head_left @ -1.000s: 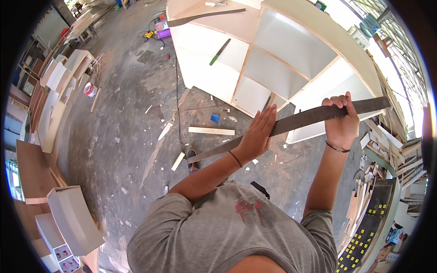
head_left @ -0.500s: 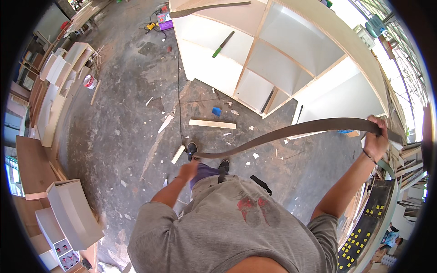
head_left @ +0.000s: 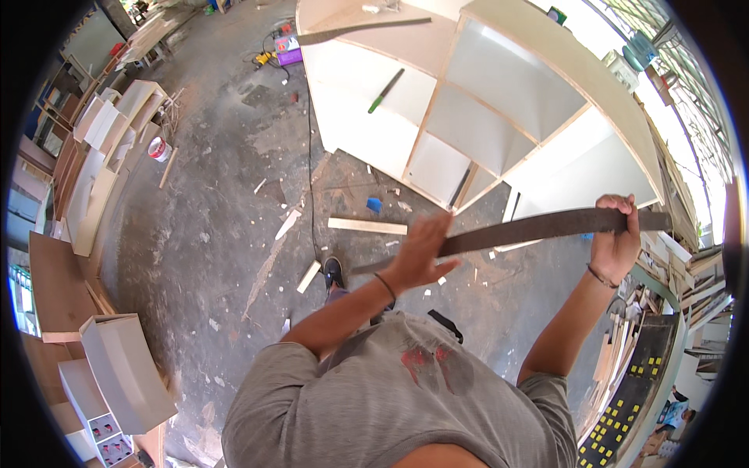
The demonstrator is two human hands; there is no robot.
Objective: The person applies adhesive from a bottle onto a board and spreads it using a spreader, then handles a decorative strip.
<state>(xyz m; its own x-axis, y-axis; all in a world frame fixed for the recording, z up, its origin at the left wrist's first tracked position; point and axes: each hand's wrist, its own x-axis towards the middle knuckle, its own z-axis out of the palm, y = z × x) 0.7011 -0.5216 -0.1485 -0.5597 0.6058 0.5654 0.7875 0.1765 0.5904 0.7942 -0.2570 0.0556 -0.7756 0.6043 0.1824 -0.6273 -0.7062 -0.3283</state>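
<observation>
A long, thin, dark brown strip (head_left: 530, 232) stretches across in front of me. Near its right end my right hand (head_left: 615, 238) has its fingers wrapped round it, with a short tail sticking out beyond. My left hand (head_left: 419, 253) lies over the strip further left, fingers stretched out and thumb apart, slightly smeared by motion. Whether its palm touches the strip I cannot tell. To the left of that hand the strip's free end hangs down near my shoe (head_left: 334, 273).
Ahead stands a large white cabinet (head_left: 484, 101) with open compartments. On it lie a green-handled tool (head_left: 385, 91) and another brown strip (head_left: 367, 30). Wood offcuts (head_left: 367, 225) and a black cable (head_left: 311, 179) are on the floor. Boxes (head_left: 129, 374) stand at left.
My left hand has left the strip's left end and moved right, opening over its middle. My right hand has shifted slightly left with the strip, which is now straighter.
</observation>
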